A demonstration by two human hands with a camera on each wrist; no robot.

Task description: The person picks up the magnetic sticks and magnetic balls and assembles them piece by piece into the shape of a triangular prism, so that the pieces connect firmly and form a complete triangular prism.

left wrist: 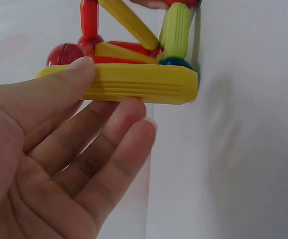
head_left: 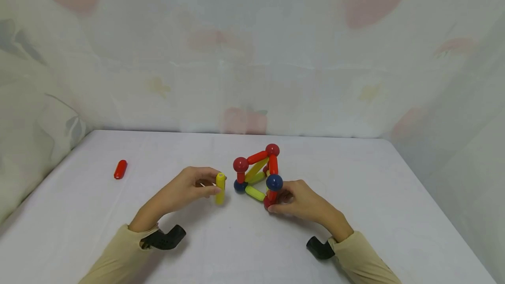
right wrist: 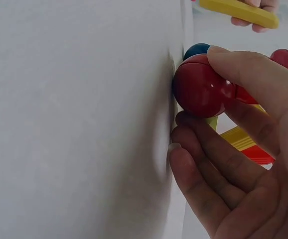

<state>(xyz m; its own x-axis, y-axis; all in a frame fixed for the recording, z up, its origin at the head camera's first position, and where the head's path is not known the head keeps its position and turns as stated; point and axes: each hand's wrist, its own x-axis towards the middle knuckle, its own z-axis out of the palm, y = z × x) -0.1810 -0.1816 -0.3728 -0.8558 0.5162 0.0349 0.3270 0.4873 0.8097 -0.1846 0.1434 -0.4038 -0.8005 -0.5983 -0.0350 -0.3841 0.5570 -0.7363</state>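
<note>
My left hand pinches a long yellow toy rod between thumb and fingers. In the head view the rod stands nearly upright, just left of a toy frame of balls and rods. My right hand holds a red ball at the frame's near lower corner. Two red balls and a blue ball form its upper corners, joined by red rods. Another blue ball sits low on the left. Yellow-green rods run along the base, and a yellow rod slants between them.
A short red rod lies alone on the white table, far to the left. Patterned cloth hangs behind the table and along its sides. Black curved pieces stick out at both wrists from the sleeves.
</note>
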